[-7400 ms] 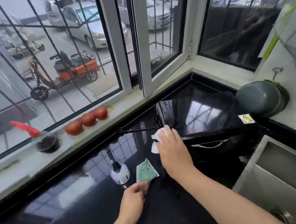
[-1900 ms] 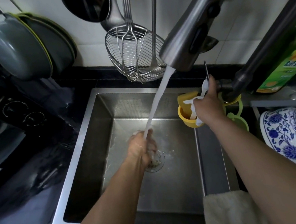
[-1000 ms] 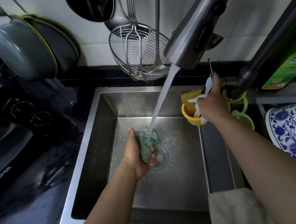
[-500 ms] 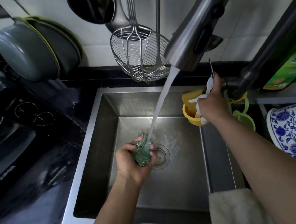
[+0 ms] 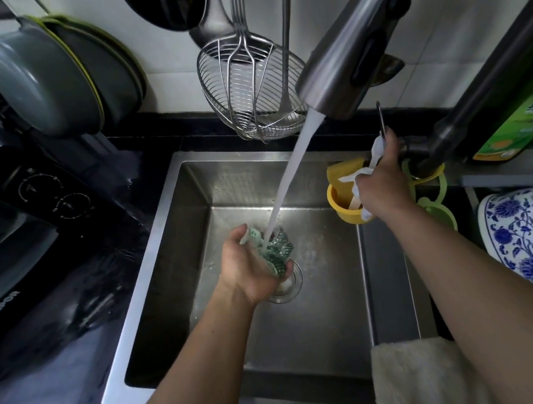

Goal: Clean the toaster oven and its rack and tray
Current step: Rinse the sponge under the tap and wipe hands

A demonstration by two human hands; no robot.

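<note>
My left hand (image 5: 249, 268) holds a green scrubbing cloth (image 5: 275, 253) over the drain of the steel sink (image 5: 319, 327), right under the water stream (image 5: 292, 179) from the faucet (image 5: 351, 44). The cloth lies bunched in my palm. My right hand (image 5: 381, 187) reaches to the faucet lever (image 5: 381, 119) at the sink's back right, with a crumpled white paper towel (image 5: 358, 176) pinched in its fingers. The black toaster oven (image 5: 10, 226) stands at the left edge, with two dials facing me.
A grey pan (image 5: 42, 80) and a wire skimmer (image 5: 248, 89) hang on the wall behind the sink. A yellow cup (image 5: 343, 201) hangs at the sink's right rim. A blue-and-white porcelain jar (image 5: 529, 241) and a green bottle (image 5: 518, 122) stand right. A towel (image 5: 415, 379) drapes the front edge.
I left the toaster oven and came to the sink. Over the last second my left hand squeezed the green cloth, then loosened it under the running water. My right hand stayed at the lever.
</note>
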